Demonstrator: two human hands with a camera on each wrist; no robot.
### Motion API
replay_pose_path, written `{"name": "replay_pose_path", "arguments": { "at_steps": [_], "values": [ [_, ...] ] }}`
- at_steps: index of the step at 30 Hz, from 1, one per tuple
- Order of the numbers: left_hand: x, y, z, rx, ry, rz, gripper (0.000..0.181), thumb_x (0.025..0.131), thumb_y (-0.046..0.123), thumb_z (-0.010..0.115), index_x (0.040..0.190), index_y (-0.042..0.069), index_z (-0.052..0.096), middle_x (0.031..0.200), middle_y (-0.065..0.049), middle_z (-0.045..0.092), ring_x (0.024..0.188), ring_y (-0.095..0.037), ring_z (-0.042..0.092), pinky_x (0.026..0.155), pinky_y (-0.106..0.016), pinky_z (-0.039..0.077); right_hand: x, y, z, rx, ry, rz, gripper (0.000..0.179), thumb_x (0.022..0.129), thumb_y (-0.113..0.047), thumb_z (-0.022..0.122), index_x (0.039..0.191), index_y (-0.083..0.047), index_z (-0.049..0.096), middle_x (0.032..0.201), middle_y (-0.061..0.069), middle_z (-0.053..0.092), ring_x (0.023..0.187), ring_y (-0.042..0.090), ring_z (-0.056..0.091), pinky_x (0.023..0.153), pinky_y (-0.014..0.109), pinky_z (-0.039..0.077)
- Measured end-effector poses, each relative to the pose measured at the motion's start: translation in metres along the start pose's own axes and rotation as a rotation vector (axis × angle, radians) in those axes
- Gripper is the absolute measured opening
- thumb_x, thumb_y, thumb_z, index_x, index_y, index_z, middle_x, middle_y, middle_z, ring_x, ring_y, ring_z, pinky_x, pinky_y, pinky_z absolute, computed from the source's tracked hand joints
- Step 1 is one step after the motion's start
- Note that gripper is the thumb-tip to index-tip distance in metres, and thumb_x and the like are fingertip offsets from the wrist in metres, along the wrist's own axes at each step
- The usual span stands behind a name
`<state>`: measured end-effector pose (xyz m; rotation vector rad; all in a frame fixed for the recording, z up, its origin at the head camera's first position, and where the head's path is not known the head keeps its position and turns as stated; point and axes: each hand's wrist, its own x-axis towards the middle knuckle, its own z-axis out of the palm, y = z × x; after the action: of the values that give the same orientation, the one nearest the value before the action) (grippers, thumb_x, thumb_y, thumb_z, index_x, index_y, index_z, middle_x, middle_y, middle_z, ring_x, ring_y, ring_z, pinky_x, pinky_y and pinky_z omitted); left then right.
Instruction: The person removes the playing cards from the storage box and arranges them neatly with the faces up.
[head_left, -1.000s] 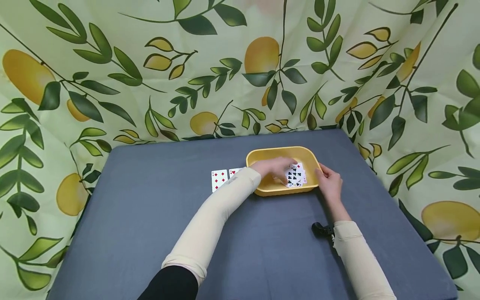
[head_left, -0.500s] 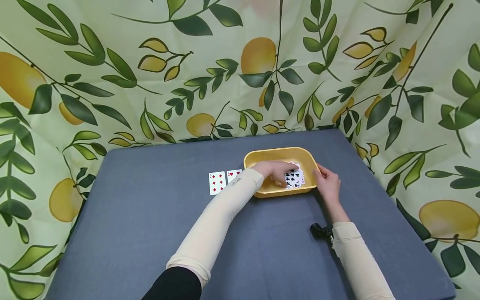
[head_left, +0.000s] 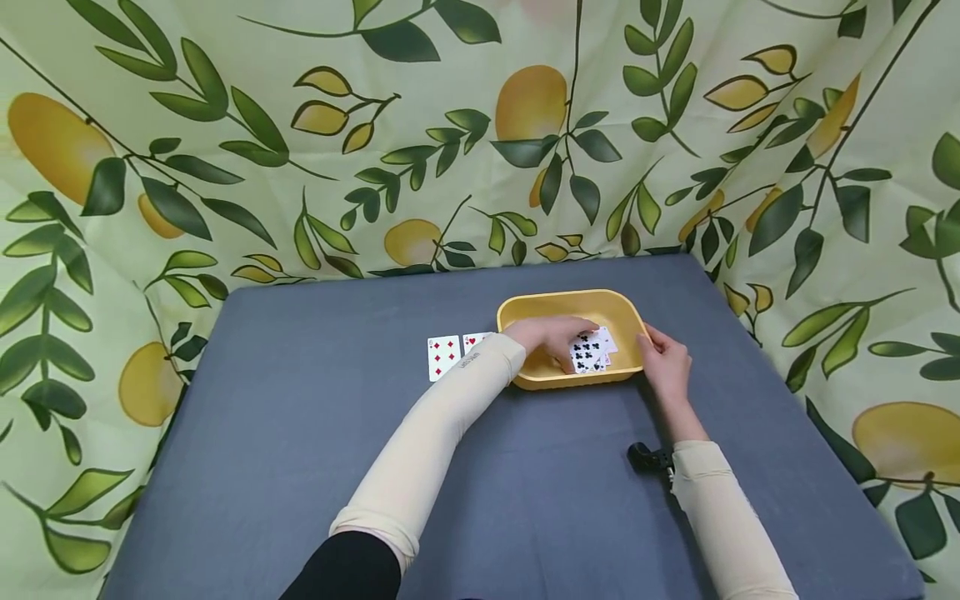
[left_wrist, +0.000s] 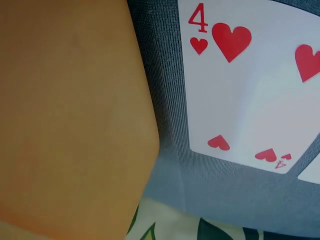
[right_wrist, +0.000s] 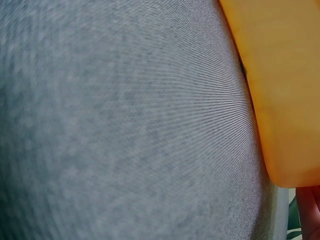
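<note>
In the head view, a yellow plastic tray (head_left: 525, 382) holds several loose playing cards (head_left: 589, 354), with a clubs card face up on top. My left hand (head_left: 553, 337) reaches over the near left rim and touches the cards; its fingertips are partly hidden, so I cannot tell whether it pinches one. At the tray's right end, my right hand (head_left: 666, 362) grips the rim. The right wrist view has the tray's outer wall (right_wrist: 287, 100) and a bit of finger (right_wrist: 307, 215) under its corner.
Left of the tray lie a six of diamonds (head_left: 442, 357) and a four of hearts (left_wrist: 240, 90), face up on the blue-grey table (head_left: 315, 400); my left sleeve partly covers them. A leaf-and-fruit patterned cloth (head_left: 450, 150) hangs behind. A black wrist device (head_left: 647, 457) sits by my right sleeve.
The cards in the tray have shifted and fanned slightly to the right under my left hand. My right hand keeps its hold on the rim. The head view has swayed a little.
</note>
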<state>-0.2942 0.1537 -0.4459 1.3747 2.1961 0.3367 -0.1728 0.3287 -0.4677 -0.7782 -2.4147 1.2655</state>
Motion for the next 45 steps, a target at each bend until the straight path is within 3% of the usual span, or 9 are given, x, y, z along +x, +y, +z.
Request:
{"name": "replay_pose_path", "arguments": {
  "at_steps": [5, 13, 18, 22, 26, 31, 38, 45],
  "values": [
    [-0.010, -0.001, -0.003, -0.015, 0.072, -0.005, 0.094, 0.075, 0.023, 0.086, 0.150, 0.004, 0.033, 0.150, -0.009, 0.039, 0.138, -0.018, 0.033, 0.111, -0.014, 0.019, -0.002, -0.002, 0.003, -0.005, -0.005, -0.004, 0.043, 0.098, -0.031, 0.053, 0.134, -0.009, 0.060, 0.123, 0.014, 0.065, 0.104, 0.021, 0.065, 0.067, 0.006, 0.044],
    [-0.042, -0.003, -0.019, 0.012, 0.251, 0.035, 0.089, 0.072, 0.037, 0.087, 0.140, -0.001, 0.046, 0.138, -0.011, 0.051, 0.129, -0.020, 0.045, 0.110, -0.019, 0.027, 0.001, 0.001, 0.000, 0.002, -0.013, 0.016, 0.044, 0.097, -0.033, 0.053, 0.135, -0.011, 0.059, 0.123, 0.013, 0.065, 0.083, -0.004, 0.059, 0.064, 0.004, 0.043],
    [-0.079, -0.013, -0.033, -0.008, 0.338, -0.012, 0.093, 0.072, 0.041, 0.086, 0.144, 0.002, 0.043, 0.143, -0.009, 0.048, 0.133, -0.020, 0.040, 0.113, -0.023, 0.022, 0.001, -0.001, -0.001, -0.001, -0.019, 0.021, 0.045, 0.097, -0.034, 0.052, 0.136, -0.011, 0.058, 0.124, 0.014, 0.064, 0.079, -0.008, 0.055, 0.063, 0.005, 0.043],
    [-0.126, -0.028, -0.037, -0.075, 0.418, -0.088, 0.095, 0.072, 0.042, 0.086, 0.147, 0.006, 0.040, 0.150, -0.008, 0.042, 0.140, -0.021, 0.032, 0.116, -0.028, 0.019, -0.001, -0.002, 0.001, 0.004, -0.035, 0.034, 0.046, 0.097, -0.035, 0.052, 0.137, -0.013, 0.057, 0.125, 0.014, 0.064, 0.073, -0.012, 0.051, 0.061, 0.004, 0.042],
    [-0.177, -0.050, -0.028, -0.150, 0.514, -0.164, 0.094, 0.072, 0.041, 0.086, 0.147, 0.007, 0.041, 0.150, -0.007, 0.041, 0.141, -0.023, 0.030, 0.116, -0.035, 0.023, -0.001, -0.002, 0.000, -0.009, -0.037, 0.043, 0.047, 0.096, -0.037, 0.052, 0.137, -0.014, 0.057, 0.126, 0.014, 0.063, 0.074, -0.013, 0.051, 0.062, 0.004, 0.042],
    [-0.226, -0.081, -0.005, -0.180, 0.567, -0.262, 0.094, 0.070, 0.037, 0.088, 0.146, 0.003, 0.043, 0.147, -0.011, 0.045, 0.138, -0.027, 0.034, 0.115, -0.041, 0.025, -0.001, -0.003, -0.002, -0.043, -0.027, 0.054, 0.046, 0.096, -0.038, 0.052, 0.137, -0.016, 0.057, 0.127, 0.012, 0.062, 0.083, -0.008, 0.056, 0.063, 0.005, 0.041],
    [-0.261, -0.105, 0.019, -0.183, 0.595, -0.297, 0.093, 0.069, 0.032, 0.089, 0.143, -0.003, 0.043, 0.144, -0.018, 0.047, 0.134, -0.033, 0.037, 0.113, -0.044, 0.027, -0.003, -0.002, -0.006, -0.037, -0.037, 0.059, 0.047, 0.096, -0.038, 0.053, 0.137, -0.016, 0.057, 0.125, 0.013, 0.062, 0.078, -0.013, 0.053, 0.062, 0.004, 0.041],
    [-0.278, -0.118, 0.041, -0.178, 0.585, -0.354, 0.093, 0.071, 0.033, 0.088, 0.143, -0.004, 0.043, 0.143, -0.020, 0.047, 0.134, -0.035, 0.036, 0.113, -0.045, 0.027, -0.001, -0.006, -0.004, -0.035, -0.030, 0.058, 0.045, 0.095, -0.039, 0.055, 0.135, -0.018, 0.060, 0.115, 0.004, 0.068, 0.073, -0.014, 0.050, 0.062, 0.005, 0.042]
  ]
}}
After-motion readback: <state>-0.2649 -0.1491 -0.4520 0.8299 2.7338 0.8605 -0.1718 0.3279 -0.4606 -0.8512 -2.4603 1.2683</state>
